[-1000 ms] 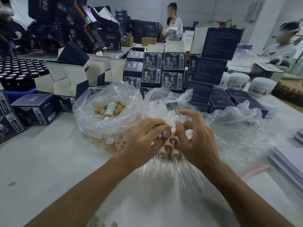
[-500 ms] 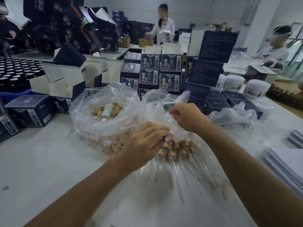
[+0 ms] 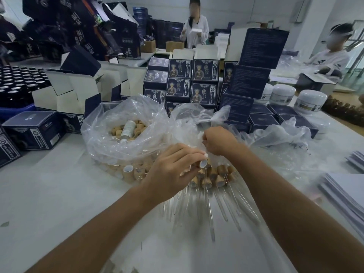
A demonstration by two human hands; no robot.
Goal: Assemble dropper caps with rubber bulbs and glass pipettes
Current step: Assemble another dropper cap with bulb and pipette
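A wooden dropper cap (image 3: 203, 163) is pinched in the fingertips of the left hand (image 3: 173, 170), above a row of finished droppers (image 3: 211, 178) lying on the white worktop (image 3: 49, 194). The right hand (image 3: 218, 140) is clenched in a clear plastic bag (image 3: 197, 119); what it grasps cannot be told.

The white surface (image 3: 49, 194) carries clear bags (image 3: 118, 142) of caps, finished droppers (image 3: 208, 178), dark boxes (image 3: 33, 129), white jars (image 3: 311, 99) and stacked paper (image 3: 346, 192).
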